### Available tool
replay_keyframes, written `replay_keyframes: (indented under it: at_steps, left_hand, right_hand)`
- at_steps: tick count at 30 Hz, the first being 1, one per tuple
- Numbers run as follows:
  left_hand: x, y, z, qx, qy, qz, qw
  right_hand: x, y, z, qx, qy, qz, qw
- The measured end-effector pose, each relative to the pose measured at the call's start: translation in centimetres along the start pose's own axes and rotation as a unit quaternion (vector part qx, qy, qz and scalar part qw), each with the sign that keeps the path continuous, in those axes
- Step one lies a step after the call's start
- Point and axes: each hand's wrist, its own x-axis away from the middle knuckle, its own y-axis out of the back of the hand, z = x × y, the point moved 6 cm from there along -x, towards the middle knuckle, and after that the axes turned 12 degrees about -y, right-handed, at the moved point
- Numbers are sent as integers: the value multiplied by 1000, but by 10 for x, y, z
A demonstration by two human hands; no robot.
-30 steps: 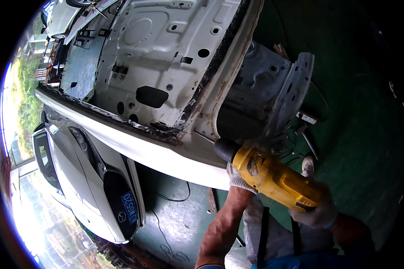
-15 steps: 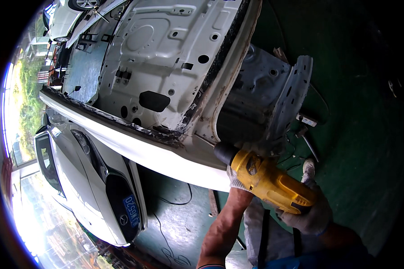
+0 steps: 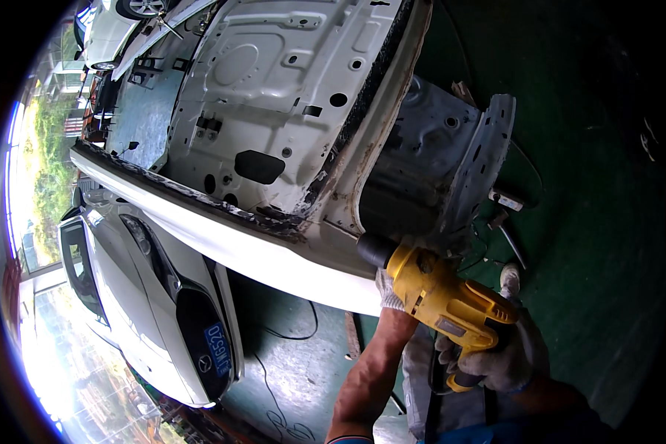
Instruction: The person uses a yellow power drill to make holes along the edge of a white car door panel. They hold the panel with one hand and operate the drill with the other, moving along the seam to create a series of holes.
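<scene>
Gripping a yellow drill [image 3: 425, 285] in my right hand [image 3: 505, 364] at the white car body [image 3: 274, 257], apparently drilling, I likely need steady pressure next, my left hand [image 3: 388, 291] too hidden to tell its hold.

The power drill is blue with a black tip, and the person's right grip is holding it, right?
Not quite: the head view shows the power drill is yellow. It has a black tip, and the person's right grip is holding it.

The car [image 3: 137, 288] stands left of the drill [image 3: 438, 292].
</scene>
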Motion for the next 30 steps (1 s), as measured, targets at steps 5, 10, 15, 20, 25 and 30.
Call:
replay_keyframes:
  at_steps: [5,10,15,20,25,30]
  left_hand:
    - [4,-7,3,25,20,14,999]
    - [1,1,-4,-19,-19,-25,999]
    - [-7,7,-4,15,-11,-9,1000]
    - [1,-9,7,60,41,62,995]
    - [17,-47,30,438,286,-109,845]
    - [-5,-15,24,205,224,15,953]
  right_hand:
    - [4,-3,-9,-50,-36,-2,998]
    - [4,-8,-20,-121,-52,11,991]
    - [3,-6,-18,53,63,-61,995]
    - [13,13,4,370,173,-139,902]
    - [4,35,9,237,148,-88,956]
    - [9,62,-17,48,34,-55,997]
